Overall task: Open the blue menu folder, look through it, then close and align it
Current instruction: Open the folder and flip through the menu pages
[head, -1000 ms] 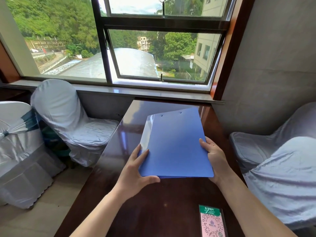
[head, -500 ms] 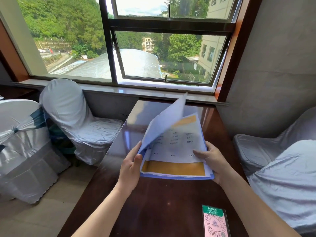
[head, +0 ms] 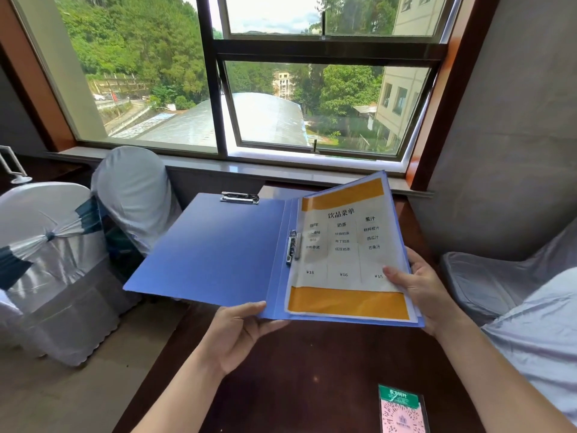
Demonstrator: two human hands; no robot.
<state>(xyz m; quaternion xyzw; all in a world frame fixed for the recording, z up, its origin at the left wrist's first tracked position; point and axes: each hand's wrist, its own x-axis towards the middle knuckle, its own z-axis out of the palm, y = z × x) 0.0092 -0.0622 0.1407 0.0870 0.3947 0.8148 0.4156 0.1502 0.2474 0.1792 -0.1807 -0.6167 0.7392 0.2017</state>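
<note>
The blue folder [head: 218, 245] lay wide open, held up over the dark wooden table [head: 312, 370], its left cover spread out past the table's left edge and over the floor. The left hand [head: 240, 335] gripped the folder's near edge close to the spine, thumb on top of the cover and the fingers hidden beneath. The right hand [head: 427, 292] held the right cover at its outer edge, thumb pressed on the lower right part of the menu page [head: 343, 254] and the other fingers out of sight behind the cover. The page sat inside the right cover, white with an orange band at top and bottom and three columns of printed text with prices. A metal clip [head: 293, 246] stood along the spine at the page's left edge, and another clip [head: 239, 197] sat at the top of the left cover. On the table near the person lay a pink and green card [head: 402, 410] with a printed code, well apart from the folder. Chairs in white covers [head: 134, 195] stood left of the table under the open cover, one with a dark sash [head: 46, 237], and more covered seats [head: 512, 289] stood to the right beside the right forearm. A window [head: 312, 104] filled the wall behind the table
</note>
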